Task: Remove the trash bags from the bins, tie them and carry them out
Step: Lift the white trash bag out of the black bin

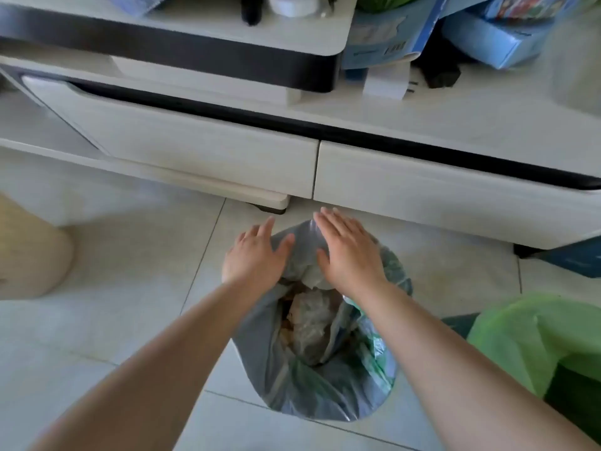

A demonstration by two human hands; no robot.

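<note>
**Both hands flat at the far rim of the grey trash bag (325, 379), centre of frame, mouth open and untied.**

We find the bag standing on the floor tiles (130, 320) just below centre. Its mouth faces up toward us, and the opening runs from upper centre down the frame. The far edge rises in a peak directly under the hands. The left hand (257, 255) lies spread at the rim's left side, thumb touching the plastic. The right hand (349, 252) rests flat on the peak with fingers straight, and is the better placed to take it. Neither hand grips anything. We cannot see any bin under the bag, and the contents are pale and unclear. A green bag (520, 336) is cut off at lower right.
</note>
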